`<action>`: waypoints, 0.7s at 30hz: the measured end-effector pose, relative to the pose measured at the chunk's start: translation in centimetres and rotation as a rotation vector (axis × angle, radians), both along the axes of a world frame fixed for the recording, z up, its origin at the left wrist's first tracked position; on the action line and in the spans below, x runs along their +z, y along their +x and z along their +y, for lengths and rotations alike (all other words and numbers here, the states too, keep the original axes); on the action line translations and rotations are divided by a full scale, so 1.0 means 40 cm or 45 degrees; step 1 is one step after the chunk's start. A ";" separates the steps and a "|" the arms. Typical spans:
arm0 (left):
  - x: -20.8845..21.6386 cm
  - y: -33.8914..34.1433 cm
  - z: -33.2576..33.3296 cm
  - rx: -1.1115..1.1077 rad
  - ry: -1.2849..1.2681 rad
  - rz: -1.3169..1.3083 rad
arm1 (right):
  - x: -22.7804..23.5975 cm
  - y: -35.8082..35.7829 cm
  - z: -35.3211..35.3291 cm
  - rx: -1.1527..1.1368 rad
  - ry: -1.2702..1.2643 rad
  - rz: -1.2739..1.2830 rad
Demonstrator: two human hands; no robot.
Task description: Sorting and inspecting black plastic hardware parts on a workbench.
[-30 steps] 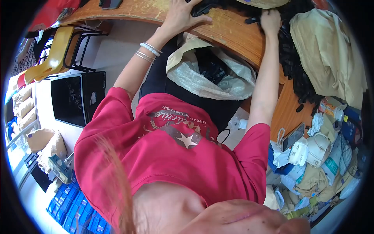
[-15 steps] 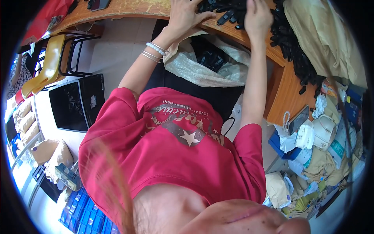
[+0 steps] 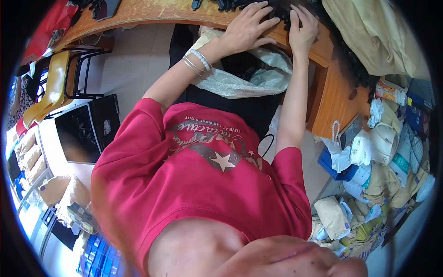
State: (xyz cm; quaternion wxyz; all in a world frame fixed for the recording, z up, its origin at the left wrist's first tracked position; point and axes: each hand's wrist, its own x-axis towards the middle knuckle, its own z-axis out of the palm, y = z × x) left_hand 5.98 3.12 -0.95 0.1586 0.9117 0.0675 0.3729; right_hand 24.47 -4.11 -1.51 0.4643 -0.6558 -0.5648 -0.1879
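My left hand [image 3: 249,28], with a beaded bracelet on the wrist, lies over the table's front edge with its fingers stretched apart. My right hand [image 3: 303,33] is close beside it, its thumb and bent fingertips apart at a pile of small black plastic parts [image 3: 280,8]. I see nothing held in either hand. Below the edge, a white woven sack [image 3: 230,83] hangs open above my lap. Dark pieces [image 3: 242,67] show inside it, partly hidden by my left wrist. The exact kind of the parts is too small to tell.
More black parts lie along the right side of the wooden table [image 3: 157,13], beside a large tan bag [image 3: 376,37]. At the right are a blue bin [image 3: 339,168], a white handbag [image 3: 384,143] and heaped packages. A yellow chair [image 3: 53,87] and an open black box [image 3: 83,131] stand left.
My left hand has moved right, toward my right hand, and its fingers are spread. The right hand has come slightly nearer to me. The whole view has shifted a little.
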 end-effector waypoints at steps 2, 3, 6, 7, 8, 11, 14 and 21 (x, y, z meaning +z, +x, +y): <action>-0.020 -0.001 0.015 0.137 0.386 0.031 | 0.025 -0.025 -0.003 0.082 0.066 0.094; -0.017 -0.003 0.024 0.106 0.347 -0.030 | 0.030 -0.021 -0.012 0.059 0.147 0.148; 0.021 0.020 0.051 0.023 0.025 -0.324 | 0.033 0.005 -0.076 -0.234 0.270 0.175; 0.041 0.036 0.071 0.067 0.042 -0.349 | 0.035 0.015 -0.095 -0.297 0.174 0.201; 0.046 0.056 0.089 0.129 -0.024 -0.250 | 0.037 0.024 -0.114 -0.362 0.078 0.226; 0.083 0.115 0.122 0.319 -0.033 0.099 | 0.036 0.043 -0.143 -0.403 -0.151 0.215; 0.067 0.155 0.154 0.449 -0.050 0.143 | 0.037 0.046 -0.151 -0.346 -0.393 0.195; 0.077 0.093 0.091 0.340 -0.133 -0.376 | 0.021 0.060 -0.161 -0.388 -0.468 0.246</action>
